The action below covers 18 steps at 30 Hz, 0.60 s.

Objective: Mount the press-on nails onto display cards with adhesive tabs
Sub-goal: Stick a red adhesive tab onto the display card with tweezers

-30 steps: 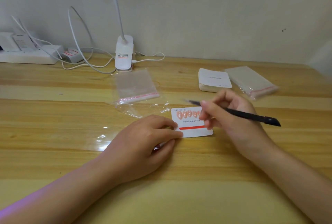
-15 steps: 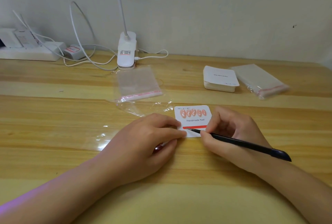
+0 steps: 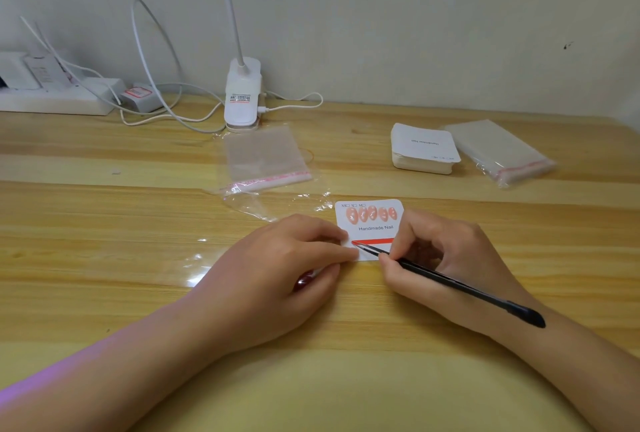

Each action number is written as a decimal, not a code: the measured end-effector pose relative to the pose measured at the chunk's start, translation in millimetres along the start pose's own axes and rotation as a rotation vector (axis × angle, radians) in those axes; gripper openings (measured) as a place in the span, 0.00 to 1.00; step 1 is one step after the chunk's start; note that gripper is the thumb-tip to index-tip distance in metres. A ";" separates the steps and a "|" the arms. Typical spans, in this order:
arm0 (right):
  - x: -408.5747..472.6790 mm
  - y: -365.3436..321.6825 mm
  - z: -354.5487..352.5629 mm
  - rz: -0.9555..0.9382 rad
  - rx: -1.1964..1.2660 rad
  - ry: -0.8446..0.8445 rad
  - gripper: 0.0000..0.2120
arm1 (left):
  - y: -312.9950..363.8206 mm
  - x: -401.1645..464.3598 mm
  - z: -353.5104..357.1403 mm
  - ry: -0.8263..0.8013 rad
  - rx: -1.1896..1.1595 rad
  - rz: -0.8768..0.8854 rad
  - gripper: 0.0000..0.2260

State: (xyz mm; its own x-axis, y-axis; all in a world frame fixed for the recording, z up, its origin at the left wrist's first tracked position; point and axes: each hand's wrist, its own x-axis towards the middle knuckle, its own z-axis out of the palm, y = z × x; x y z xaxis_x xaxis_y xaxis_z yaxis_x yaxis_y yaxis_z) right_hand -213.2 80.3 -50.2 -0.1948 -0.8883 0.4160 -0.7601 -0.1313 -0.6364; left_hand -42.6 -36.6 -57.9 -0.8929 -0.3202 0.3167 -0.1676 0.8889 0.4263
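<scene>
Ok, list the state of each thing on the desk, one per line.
display card: flat, five nails in its top row
left hand: pressing the card's left edge
right hand: gripping the black tweezers, tip at the red strip
card stack: untouched
clear bag: lying flat

We've got the display card (image 3: 375, 227) flat on the wooden counter (image 3: 104, 258) w/ five pink nails (image 3: 372, 213) in a row along its top edge. Our left hand (image 3: 277, 279) presses fingertips on the card's left edge. Our right hand (image 3: 446, 265) grips black tweezers (image 3: 450, 282), tip at the red strip (image 3: 375, 241). Card stack (image 3: 424, 149) & bagged pack (image 3: 498, 151) sit behind, right; clear bags (image 3: 265, 157) & lamp base (image 3: 242, 92) behind, left.
</scene>
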 end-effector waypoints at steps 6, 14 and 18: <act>0.1 -0.5 1.2 -0.021 -0.026 0.009 0.06 | -0.5 0.4 0.7 0.004 -0.003 -0.001 0.18; -0.4 -3.5 1.5 -0.011 -0.029 0.025 0.09 | 0.8 0.7 0.4 0.002 0.004 0.007 0.18; -1.2 -2.1 2.0 0.004 -0.026 0.042 0.07 | 1.6 1.1 -0.2 0.003 0.009 0.010 0.18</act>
State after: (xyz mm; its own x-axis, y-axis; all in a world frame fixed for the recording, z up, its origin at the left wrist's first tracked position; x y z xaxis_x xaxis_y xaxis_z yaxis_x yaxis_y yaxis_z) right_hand -210.1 80.8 -50.7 -0.2231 -0.8697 0.4404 -0.7753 -0.1156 -0.6209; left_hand -43.7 -35.6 -56.7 -0.8934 -0.3119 0.3234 -0.1620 0.8950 0.4155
